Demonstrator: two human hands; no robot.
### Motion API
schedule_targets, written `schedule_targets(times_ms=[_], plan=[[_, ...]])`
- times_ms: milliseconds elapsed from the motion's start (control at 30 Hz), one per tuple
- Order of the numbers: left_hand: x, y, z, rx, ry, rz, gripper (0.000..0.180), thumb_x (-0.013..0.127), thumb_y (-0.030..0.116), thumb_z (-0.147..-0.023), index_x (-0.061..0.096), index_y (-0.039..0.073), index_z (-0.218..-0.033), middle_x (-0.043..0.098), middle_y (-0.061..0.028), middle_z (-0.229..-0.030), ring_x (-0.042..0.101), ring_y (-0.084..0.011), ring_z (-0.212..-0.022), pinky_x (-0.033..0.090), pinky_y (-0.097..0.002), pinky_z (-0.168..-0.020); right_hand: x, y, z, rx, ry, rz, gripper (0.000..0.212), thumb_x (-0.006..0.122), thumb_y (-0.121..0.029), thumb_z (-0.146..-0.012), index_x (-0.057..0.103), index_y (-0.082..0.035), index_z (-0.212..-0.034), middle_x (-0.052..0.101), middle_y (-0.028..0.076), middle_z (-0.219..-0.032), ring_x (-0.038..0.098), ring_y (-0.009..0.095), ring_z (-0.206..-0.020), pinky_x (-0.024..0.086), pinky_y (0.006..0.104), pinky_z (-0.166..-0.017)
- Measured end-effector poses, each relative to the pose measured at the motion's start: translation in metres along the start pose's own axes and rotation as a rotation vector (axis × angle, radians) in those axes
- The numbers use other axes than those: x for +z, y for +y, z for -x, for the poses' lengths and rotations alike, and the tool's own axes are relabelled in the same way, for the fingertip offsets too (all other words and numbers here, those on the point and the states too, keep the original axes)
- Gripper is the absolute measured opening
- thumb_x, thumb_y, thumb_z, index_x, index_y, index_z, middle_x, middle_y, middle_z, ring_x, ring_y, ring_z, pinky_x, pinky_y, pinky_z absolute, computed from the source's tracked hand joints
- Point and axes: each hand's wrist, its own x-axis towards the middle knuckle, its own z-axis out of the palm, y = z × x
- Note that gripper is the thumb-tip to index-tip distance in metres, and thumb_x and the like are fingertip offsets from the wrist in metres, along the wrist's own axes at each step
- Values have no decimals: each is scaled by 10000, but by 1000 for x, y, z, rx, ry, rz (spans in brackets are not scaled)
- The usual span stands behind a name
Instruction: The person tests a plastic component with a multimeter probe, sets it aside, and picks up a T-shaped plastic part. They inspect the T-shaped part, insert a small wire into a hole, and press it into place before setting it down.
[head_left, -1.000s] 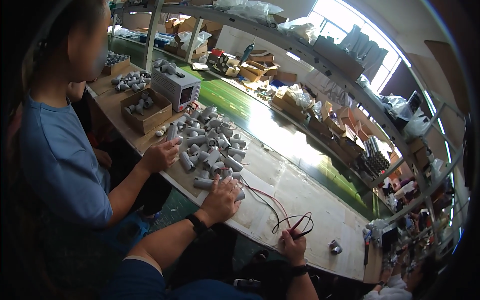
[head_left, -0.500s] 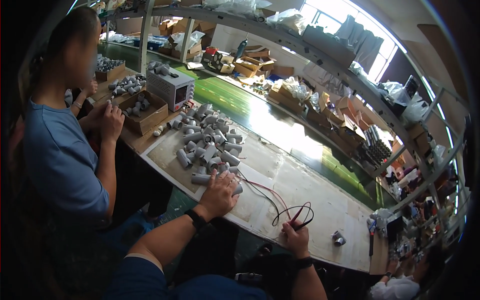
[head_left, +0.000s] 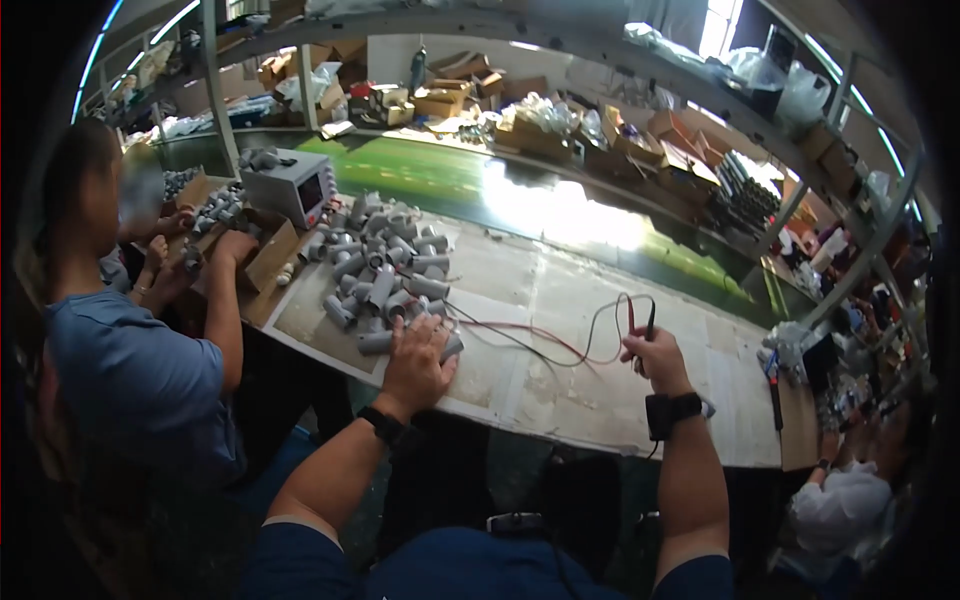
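Observation:
My left hand [head_left: 416, 362] lies over grey cylindrical housings at the near edge of a pile, its fingers curled over them. One grey housing [head_left: 375, 343] sticks out left of the hand, and a grey end [head_left: 453, 345] shows on its right; whether they are one piece is hidden. My right hand [head_left: 657, 358] is closed around a pair of test probes, a red probe [head_left: 631, 318] and a black probe [head_left: 651, 318], with tips pointing up. Their red and black leads [head_left: 540, 332] loop across the table toward the pile [head_left: 385, 260].
A white boxy instrument [head_left: 288, 188] with a dark screen stands behind the pile. Beside it is a cardboard box [head_left: 268, 258], where a co-worker in blue [head_left: 140, 350] is working. Past the worktable [head_left: 560, 400] runs a green conveyor belt [head_left: 420, 170]. Another person [head_left: 845, 500] sits at right.
My right hand has risen from the table's near edge and moved right, the probes now upright. My left hand stays on the housings. The view has turned, and the co-worker's arm reaches into the box.

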Motion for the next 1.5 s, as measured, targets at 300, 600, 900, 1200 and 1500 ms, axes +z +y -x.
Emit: schedule_targets(times_ms=[300, 600, 900, 1200, 1500], plan=[[-4, 2, 1, -3, 27, 22, 445, 717, 305, -894, 665, 51, -1256, 582, -170, -1437, 480, -362, -1422, 188, -586, -1261, -10, 103, -47, -177, 329, 476, 334, 817, -211, -869, 688, 49, -1033, 740, 117, -828, 686, 209, -658, 563, 328, -611], [-5, -23, 4, 45, 217, 288, 490, 729, 307, -892, 649, 83, -1320, 583, -181, -1426, 496, -368, -1401, 231, -611, -1234, 77, -136, -45, -787, 186, 732, 395, 808, -261, -844, 708, 26, -1096, 704, 177, -1008, 687, 293, -867, 549, 386, -778], [-39, -81, 8, -37, 218, 102, 572, 732, 463, -920, 617, 108, -1353, 503, -190, -1519, 419, -427, -1458, 188, -618, -1239, 213, -340, -91, -1044, -54, 1154, 522, 762, -297, -912, 619, -20, -1330, 623, 166, -1251, 606, 352, -1191, 490, 454, -1020], [-47, -88, 13, -89, 256, 286, 578, 706, 513, -940, 630, 99, -1337, 474, -224, -1559, 387, -438, -1489, 200, -626, -1229, 290, -433, -198, -1203, 168, 1154, 663, 720, -416, -956, 526, -34, -1462, 541, 181, -1465, 515, 368, -1365, 435, 451, -1127], [-40, -105, 10, -141, 321, 406, 495, 698, 449, -955, 647, 89, -1291, 453, -256, -1572, 392, -435, -1495, 173, -607, -1244, 335, -490, -311, -1176, 396, 1158, 821, 615, -654, -952, 428, -158, -1578, 306, 124, -1685, 256, 346, -1566, 250, 540, -1254]])
